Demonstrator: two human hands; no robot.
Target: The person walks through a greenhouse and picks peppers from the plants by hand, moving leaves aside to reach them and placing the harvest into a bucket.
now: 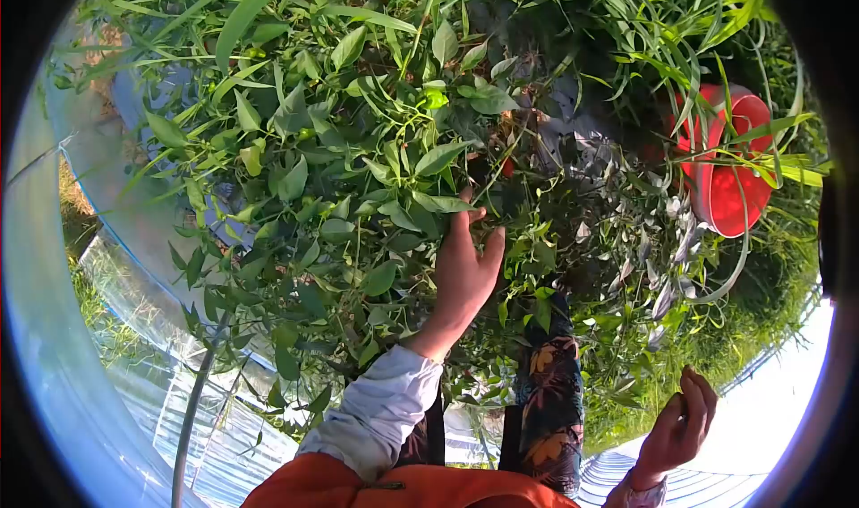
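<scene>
My left hand (467,271) reaches up into a leafy green plant (295,181) that looks like a pepper plant. Its thumb and forefinger stand apart; leaves hide part of the other fingers. Nothing shows in its grip. Just beyond the fingertips, a small red patch (508,167), perhaps a fruit, peeks out between stems. My right hand (680,427) is low on the right, away from the plants, its fingers loosely bent and apart with nothing visible in them. A red bucket (702,186) leans among the grass at the upper right, its mouth facing right.
Long grass blades (617,16) hang over the plants and partly across the bucket. Clear plastic sheeting (134,302) curves along the left beside a thin pole (190,418). My patterned trouser leg (550,401) is close below the foliage. Withered leaves (662,298) lie below the bucket.
</scene>
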